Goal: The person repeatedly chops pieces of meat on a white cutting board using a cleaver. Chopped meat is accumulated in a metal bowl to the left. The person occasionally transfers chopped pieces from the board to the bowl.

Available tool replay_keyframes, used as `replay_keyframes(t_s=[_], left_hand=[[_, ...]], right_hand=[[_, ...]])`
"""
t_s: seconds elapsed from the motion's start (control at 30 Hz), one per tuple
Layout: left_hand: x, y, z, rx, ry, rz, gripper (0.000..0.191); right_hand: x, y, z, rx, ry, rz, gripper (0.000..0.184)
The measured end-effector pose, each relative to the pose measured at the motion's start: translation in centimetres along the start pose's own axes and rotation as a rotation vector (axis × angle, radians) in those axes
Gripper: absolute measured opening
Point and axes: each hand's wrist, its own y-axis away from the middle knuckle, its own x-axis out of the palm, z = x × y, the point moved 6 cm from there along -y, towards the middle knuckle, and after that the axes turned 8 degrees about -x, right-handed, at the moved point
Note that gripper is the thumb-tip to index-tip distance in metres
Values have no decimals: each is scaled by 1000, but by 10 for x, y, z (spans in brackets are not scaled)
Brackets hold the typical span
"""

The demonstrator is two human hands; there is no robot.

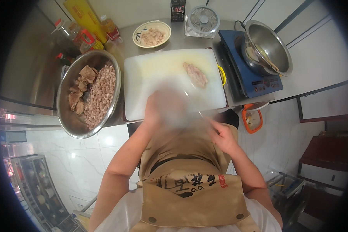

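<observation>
A blurred grey, translucent patch covers the space between my hands, so what lies there cannot be made out. My left hand (154, 108) is at the front edge of the white cutting board (145, 78), its fingers lost in the blur. To the right, my right hand (224, 137) is in front of the board with curled fingers, their tips blurred. A thin bright line runs from the board towards it; whether it belongs to a held thing is unclear. One piece of raw pale meat (195, 74) lies on the board's right part.
On the left stands a steel basin (118, 87) of diced and larger meat pieces. Behind the board are a patterned bowl (135, 39) of meat, bottles (88, 42) and a small fan (203, 19). A steel pot (288, 62) sits on a blue induction cooker (256, 92) at right.
</observation>
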Motion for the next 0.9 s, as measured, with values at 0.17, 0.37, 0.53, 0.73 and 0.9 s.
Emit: replay_keyframes(t_s=[0.17,0.37,0.53,0.73,0.9], left_hand=[[2,-1,-6,5,-128,-9,38],[-10,-6,-43,-82,-534,200,42],[-2,1,-36,-87,-477,229,41],[25,7,31,-102,-276,1,43],[33,14,39,-83,-326,-14,47]], right_hand=[[2,2,-10,-9,94,26,44],[-3,3,25,-469,379,131,43],[-20,8,28,-349,427,257,45],[-24,-4,39,-465,492,241,45],[-22,-20,36,-387,531,316,45]])
